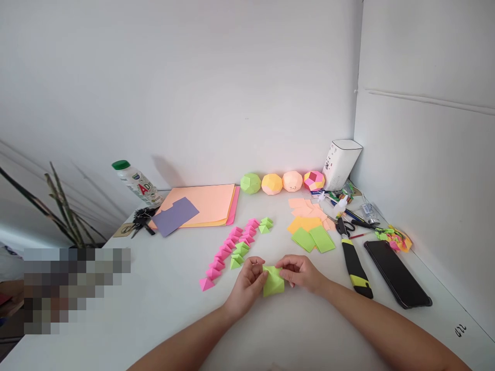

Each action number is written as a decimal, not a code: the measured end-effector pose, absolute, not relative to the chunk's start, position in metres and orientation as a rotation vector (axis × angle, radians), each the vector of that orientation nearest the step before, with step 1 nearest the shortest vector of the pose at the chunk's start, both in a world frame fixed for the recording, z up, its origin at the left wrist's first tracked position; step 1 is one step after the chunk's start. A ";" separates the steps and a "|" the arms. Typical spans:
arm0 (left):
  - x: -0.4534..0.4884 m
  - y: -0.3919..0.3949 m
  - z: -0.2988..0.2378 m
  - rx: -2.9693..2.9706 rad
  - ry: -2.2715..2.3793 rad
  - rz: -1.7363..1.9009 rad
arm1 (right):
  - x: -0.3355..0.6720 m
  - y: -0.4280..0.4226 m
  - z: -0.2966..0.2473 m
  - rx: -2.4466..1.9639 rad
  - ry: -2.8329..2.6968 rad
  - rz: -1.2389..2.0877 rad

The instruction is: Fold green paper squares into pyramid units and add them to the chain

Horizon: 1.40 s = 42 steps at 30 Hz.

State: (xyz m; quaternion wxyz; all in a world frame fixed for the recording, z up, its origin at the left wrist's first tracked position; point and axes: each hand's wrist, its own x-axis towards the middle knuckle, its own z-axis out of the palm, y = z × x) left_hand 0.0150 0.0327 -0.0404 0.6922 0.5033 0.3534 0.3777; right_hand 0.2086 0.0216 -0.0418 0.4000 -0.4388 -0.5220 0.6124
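A folded piece of green paper (273,282) lies on the white table (162,304) between both hands. My left hand (247,282) pinches its left edge with curled fingers. My right hand (299,272) pinches its upper right corner. Just beyond the hands run rows of small folded pink paper units (228,249) and green paper units (240,252). Flat green sheets (313,239) and orange sheets (303,224) lie to the right of them.
Several paper balls (282,182) line the back wall beside a white box (340,164). A black phone (396,273), a yellow-black cutter (356,268), scissors (345,225), a bottle (137,181), keys (141,219) and orange card sheets (204,205) with a purple sheet (175,215) also sit here.
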 end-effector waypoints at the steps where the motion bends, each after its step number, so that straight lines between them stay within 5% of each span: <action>1: 0.015 0.032 -0.041 1.137 0.786 0.837 | 0.208 0.022 -0.042 -1.116 -1.320 1.548; 42: 0.015 0.032 -0.037 1.164 0.774 0.746 | 0.202 0.015 -0.044 -1.159 -1.460 1.296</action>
